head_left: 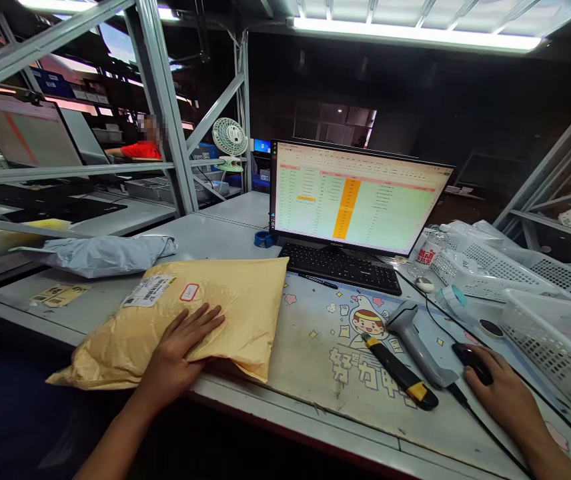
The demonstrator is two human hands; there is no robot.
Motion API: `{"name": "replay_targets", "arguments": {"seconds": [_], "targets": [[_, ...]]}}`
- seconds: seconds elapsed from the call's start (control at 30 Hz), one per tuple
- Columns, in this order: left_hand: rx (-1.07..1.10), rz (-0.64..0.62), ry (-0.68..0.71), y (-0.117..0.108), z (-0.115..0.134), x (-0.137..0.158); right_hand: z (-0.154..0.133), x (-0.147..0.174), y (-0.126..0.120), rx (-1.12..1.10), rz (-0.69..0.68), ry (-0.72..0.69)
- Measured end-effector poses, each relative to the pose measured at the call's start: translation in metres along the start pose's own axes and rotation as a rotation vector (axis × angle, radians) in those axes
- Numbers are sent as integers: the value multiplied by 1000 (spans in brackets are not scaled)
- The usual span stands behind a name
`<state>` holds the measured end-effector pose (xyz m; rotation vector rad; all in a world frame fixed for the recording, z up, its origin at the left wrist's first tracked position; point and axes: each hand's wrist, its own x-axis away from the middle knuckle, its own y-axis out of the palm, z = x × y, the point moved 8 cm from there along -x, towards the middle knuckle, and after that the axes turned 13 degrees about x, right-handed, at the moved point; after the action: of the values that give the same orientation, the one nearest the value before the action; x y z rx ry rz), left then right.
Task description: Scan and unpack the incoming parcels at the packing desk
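My left hand (180, 347) lies flat on a yellow padded mailer (235, 293), its fingers stretched out over the front. The mailer is bulky and carries a white barcode label (149, 291) and a small red-bordered sticker (189, 292). At the right, my right hand (503, 387) is curved over a black computer mouse (473, 363). Left of the mouse rest a grey barcode scanner (418, 343) and a black-and-yellow utility knife (400, 371). Behind them a monitor (315, 200) displays a spreadsheet with an orange column.
A black keyboard (340, 268) and a marker (318, 281) lie below the monitor. A grey plastic mailer (110, 255) is at the left. White baskets (555, 340) line the right side, near a tape roll (491, 328). A person in red (141, 150) is beyond the metal frame (163, 100).
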<state>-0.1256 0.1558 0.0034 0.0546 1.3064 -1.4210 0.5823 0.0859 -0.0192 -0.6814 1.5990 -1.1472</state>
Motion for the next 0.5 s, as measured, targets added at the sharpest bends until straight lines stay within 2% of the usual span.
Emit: {"name": "replay_targets", "arguments": {"seconds": [0.23,0.5], "targets": [[-24,-7,6,1,1,0,-2,0,-1,-11,5,10],[-115,-49,33,4,2,7,18,6,16,-129,29,20]]}}
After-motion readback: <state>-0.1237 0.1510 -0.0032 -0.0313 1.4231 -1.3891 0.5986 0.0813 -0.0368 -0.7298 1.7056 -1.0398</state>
